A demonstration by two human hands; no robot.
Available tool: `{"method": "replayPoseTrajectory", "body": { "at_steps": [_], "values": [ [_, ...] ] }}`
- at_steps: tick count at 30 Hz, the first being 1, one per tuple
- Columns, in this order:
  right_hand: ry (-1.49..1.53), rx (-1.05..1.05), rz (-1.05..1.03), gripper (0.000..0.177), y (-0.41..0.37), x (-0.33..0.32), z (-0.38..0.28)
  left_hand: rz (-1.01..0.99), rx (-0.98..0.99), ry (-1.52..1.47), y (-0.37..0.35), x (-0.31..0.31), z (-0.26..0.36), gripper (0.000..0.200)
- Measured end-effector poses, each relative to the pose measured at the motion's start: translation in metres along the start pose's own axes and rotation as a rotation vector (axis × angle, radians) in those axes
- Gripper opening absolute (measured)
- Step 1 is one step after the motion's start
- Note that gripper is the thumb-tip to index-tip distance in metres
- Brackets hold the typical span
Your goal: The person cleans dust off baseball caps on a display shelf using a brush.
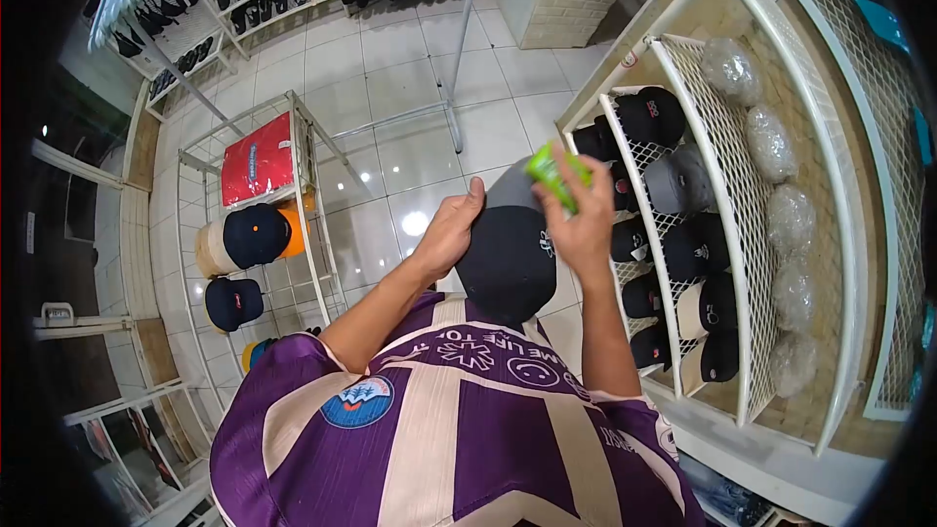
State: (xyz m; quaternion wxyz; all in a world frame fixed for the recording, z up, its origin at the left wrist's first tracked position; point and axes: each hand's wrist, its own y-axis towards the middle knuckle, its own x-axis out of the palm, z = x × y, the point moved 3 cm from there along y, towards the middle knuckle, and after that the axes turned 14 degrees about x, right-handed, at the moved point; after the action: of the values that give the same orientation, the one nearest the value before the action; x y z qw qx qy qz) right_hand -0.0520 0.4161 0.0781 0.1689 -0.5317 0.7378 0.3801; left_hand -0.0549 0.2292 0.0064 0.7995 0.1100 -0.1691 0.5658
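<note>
- The tall white wire rack [727, 195] at 3 o'clock from the hands holds stacked caps [649, 115] in black, grey and cream in its nearer bay.
- The bay behind it carries a column of plastic-wrapped bundles [771, 141]; I cannot tell what is inside them.
- A smaller wire stand [305, 185] at 9 o'clock has a red packet [256, 158] on top. Below it are a navy cap [256, 234] in front of cream and orange ones, and another dark cap lower down.
- The tall rack's front edge runs just beside the right hand [576, 220], so there is little room on that side.
- Pale tiled floor [390, 88] lies open at 12 o'clock, broken only by a slanting metal pole [462, 88].
- The dark cap [508, 254] is at the centre, up in front of the person's purple jersey [459, 410] and between the two hands.
- It has a rounded crown with a small white mark on its right side and a grey part showing at its top.
- The left hand [449, 229] clasps the dark cap's left side at 9 o'clock, thumb up and fingers out of sight behind it.
- The right hand is closed around a small green object [556, 176], pinched in the fingertips just over the dark cap's top at 1 o'clock.
</note>
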Motion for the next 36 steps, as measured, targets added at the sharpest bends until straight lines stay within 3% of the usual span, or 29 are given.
{"method": "replayPoseTrajectory", "body": {
  "at_steps": [2,4,6,8,11,12,14,15,18,19,20,22,24,27,28,30,31,32,34,36],
  "values": [
    [-0.002,0.126,0.060,0.058,0.004,0.011,0.003,-0.015,0.019,-0.027,0.004,-0.015,0.001,0.067],
    [0.030,0.004,-0.022,0.055,-0.010,0.027,-0.025,-0.030,0.032,-0.051,0.005,-0.026,0.003,0.064],
    [0.051,-0.090,-0.187,0.064,-0.022,0.040,-0.042,-0.016,0.032,-0.123,0.004,-0.032,0.012,0.059],
    [0.087,0.139,-0.057,0.068,-0.012,0.048,-0.029,-0.055,0.027,-0.085,0.004,-0.050,0.006,0.057],
    [0.165,0.241,0.082,0.069,-0.005,0.063,-0.021,-0.040,0.018,-0.088,0.001,-0.053,0.012,0.052],
    [0.166,0.232,0.075,0.069,-0.004,0.064,-0.031,0.017,0.008,-0.134,0.001,-0.054,0.016,0.051],
    [0.075,-0.082,-0.181,0.067,-0.014,0.071,-0.063,0.034,0.030,-0.139,-0.003,-0.064,0.007,0.049],
    [0.093,-0.070,-0.154,0.066,-0.008,0.075,-0.055,0.028,0.051,-0.138,-0.005,-0.070,0.005,0.048],
    [0.105,0.300,0.047,0.066,0.013,0.086,-0.027,-0.066,0.063,-0.083,-0.012,-0.084,0.014,0.045],
    [0.185,0.308,0.066,0.063,0.009,0.089,-0.032,-0.056,0.062,-0.084,-0.013,-0.084,0.014,0.045],
    [0.190,0.299,0.060,0.063,0.004,0.089,-0.041,-0.038,0.093,-0.125,-0.012,-0.083,0.015,0.044],
    [0.158,-0.101,-0.219,0.058,-0.011,0.090,-0.077,-0.011,0.123,-0.165,-0.013,-0.087,0.015,0.043],
    [0.137,-0.133,-0.259,0.058,-0.004,0.094,-0.071,-0.008,0.160,-0.150,-0.016,-0.095,0.016,0.043],
    [0.293,0.397,0.002,0.064,0.014,0.105,-0.030,-0.019,0.175,-0.135,-0.016,-0.098,0.020,0.041],
    [0.295,0.389,0.000,0.064,0.012,0.107,-0.035,-0.016,0.183,-0.134,-0.015,-0.095,0.024,0.041],
    [0.204,0.021,-0.119,0.064,-0.006,0.110,-0.058,0.117,0.119,-0.176,-0.016,-0.088,0.029,0.041],
    [0.142,-0.100,-0.264,0.065,-0.014,0.106,-0.077,0.124,0.115,-0.174,-0.018,-0.093,0.023,0.041],
    [0.118,-0.143,-0.256,0.065,-0.014,0.105,-0.077,0.101,0.139,-0.177,-0.020,-0.101,0.013,0.041],
    [0.300,0.122,-0.147,0.062,0.001,0.113,-0.045,0.075,0.160,-0.179,-0.023,-0.107,0.009,0.040],
    [0.216,0.209,-0.043,0.059,0.004,0.116,-0.031,0.044,0.158,-0.200,-0.023,-0.105,0.014,0.040]
  ]
}}
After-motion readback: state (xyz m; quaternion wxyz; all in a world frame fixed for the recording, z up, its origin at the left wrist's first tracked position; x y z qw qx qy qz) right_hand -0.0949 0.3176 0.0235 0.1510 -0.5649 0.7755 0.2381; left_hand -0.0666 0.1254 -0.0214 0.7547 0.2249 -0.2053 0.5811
